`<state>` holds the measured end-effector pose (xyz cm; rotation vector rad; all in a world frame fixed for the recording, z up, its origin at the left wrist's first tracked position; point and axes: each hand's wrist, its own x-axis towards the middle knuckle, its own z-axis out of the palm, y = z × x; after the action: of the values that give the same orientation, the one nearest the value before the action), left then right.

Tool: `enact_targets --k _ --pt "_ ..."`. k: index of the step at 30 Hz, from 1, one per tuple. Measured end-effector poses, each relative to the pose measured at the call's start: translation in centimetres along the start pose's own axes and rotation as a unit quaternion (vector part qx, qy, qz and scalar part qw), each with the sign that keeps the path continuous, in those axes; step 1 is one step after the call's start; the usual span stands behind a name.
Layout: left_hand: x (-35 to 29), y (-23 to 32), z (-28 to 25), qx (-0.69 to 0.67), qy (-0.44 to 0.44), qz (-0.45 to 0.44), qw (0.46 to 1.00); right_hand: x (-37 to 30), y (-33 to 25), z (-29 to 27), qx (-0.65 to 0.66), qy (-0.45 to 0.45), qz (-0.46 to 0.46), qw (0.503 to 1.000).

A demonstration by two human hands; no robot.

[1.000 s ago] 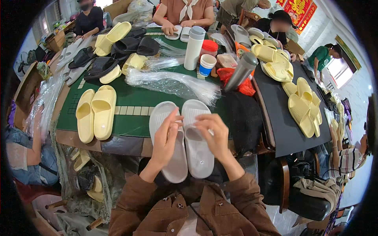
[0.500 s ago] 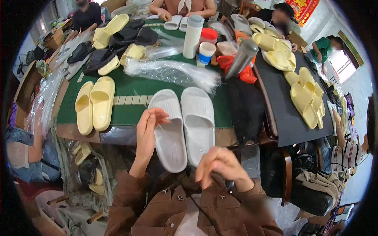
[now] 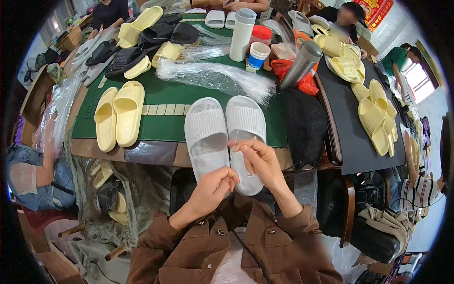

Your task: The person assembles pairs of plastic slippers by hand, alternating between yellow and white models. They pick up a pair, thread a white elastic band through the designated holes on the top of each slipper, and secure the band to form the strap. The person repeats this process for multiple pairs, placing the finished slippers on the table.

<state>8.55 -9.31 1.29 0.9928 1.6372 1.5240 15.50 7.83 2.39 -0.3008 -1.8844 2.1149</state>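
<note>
A pair of light grey slides lies side by side at the table's near edge, toes pointing away; the left slide and the right slide nearly touch. My right hand is over the right slide, thumb and fingers pinched on a thin clear plastic strand that stands up above the fingertips. Just over the heel of the left slide, my left hand is closed with its fingers curled; whatever they hold, if anything, is hidden.
Left on the green mat stand yellow slides. Beyond lies a bundle of clear plastic strands, with a white bottle, a paper cup and a steel flask. More yellow slides lie on the black table; co-workers sit around.
My left hand has come down and right to the left slide's heel. My right hand has risen over the right slide, where a strand now shows in its fingers.
</note>
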Motion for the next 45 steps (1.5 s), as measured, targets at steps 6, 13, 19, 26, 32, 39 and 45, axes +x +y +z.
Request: enact_targets --k 6,13,19,26,32,39,45 --pt "0.3 -0.1 0.2 0.066 0.027 0.077 0.994 0.1 0.5 0.0 -0.051 -0.007 0.017 0.999" --pt "0.3 -1.0 -0.1 0.015 0.085 0.054 0.995 -0.2 1.1 1.0 -0.081 0.015 0.036 0.996" --pt "-0.8 -2.4 -0.6 -0.146 0.105 -0.051 0.982 0.1 2.8 -0.5 -0.172 0.029 -0.060 0.983" --pt "-0.1 -3.5 -2.1 -0.168 0.113 -0.067 0.977 -1.1 2.0 -1.1 -0.165 0.055 0.056 0.983" --pt "-0.2 -2.3 -1.9 -0.138 0.152 -0.023 0.978 -1.1 3.7 -2.0 -0.232 -0.008 -0.040 0.972" --pt "-1.8 -2.5 -1.6 -0.104 0.157 -0.038 0.981 -1.5 2.5 -1.9 -0.220 -0.008 0.014 0.975" --pt "0.5 -2.2 -1.9 0.110 0.153 0.024 0.982 -0.3 1.9 -2.3 -0.212 -0.037 0.065 0.974"
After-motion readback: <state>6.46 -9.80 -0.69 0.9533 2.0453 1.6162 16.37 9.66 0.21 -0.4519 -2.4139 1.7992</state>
